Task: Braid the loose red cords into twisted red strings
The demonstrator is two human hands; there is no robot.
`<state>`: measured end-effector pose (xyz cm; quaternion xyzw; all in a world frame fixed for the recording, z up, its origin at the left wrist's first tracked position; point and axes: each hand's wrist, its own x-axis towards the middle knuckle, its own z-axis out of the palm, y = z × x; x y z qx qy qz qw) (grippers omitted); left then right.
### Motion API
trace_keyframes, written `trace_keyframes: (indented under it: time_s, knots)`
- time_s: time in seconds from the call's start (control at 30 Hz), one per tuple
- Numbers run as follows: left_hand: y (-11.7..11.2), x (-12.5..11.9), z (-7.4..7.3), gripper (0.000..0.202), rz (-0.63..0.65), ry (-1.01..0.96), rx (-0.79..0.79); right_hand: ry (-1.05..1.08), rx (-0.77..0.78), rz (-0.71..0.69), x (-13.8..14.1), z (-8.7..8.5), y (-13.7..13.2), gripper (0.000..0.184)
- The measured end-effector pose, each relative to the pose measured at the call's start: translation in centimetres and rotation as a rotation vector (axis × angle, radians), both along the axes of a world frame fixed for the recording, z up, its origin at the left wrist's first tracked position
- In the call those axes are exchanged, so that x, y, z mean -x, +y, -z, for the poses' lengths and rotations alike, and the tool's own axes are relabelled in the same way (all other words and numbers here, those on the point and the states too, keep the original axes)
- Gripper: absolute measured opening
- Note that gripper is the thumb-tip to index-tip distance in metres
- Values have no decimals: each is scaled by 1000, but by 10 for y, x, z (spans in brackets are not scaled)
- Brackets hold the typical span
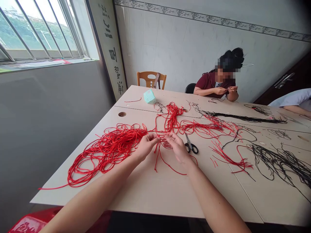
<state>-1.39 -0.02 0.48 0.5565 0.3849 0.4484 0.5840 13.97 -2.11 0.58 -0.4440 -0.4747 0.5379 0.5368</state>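
Observation:
My left hand (145, 146) and my right hand (177, 149) meet above the pale wooden table (73, 184), fingertips almost touching. Both pinch a thin red cord (157, 157), whose strands hang down between them. To the left lies a loose tangle of red cord (107, 152), and a twisted red bunch (172, 118) lies ahead. Black-handled scissors (191, 145) sit just right of my right hand, not touching it. A spread of black cord (279, 161) lies farther right.
A seated person (216, 84) across the table works cord by hand. Another person's arm (296, 110) enters at the right edge. A mint-green box (149, 96) stands near the far edge, and a wooden chair (151, 79) stands beyond. The table's left edge drops away near a red stool (31, 223).

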Motion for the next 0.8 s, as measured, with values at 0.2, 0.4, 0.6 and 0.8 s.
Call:
trace_keyframes:
  time_s: [0.2,0.4,0.6,0.8]
  knots:
    - [3,0,-1,25,-113,-22,42,-236,-108,-179,8,7,-2,25]
    - [1,-4,2,28,-76,-116,116,-561,-231,-15,-6,3,1,16]
    - [5,2,6,26,78,-259,253,-704,-301,76,-5,4,-1,12]
    - [6,4,6,24,98,-215,178,-677,-286,46,-6,4,1,12]
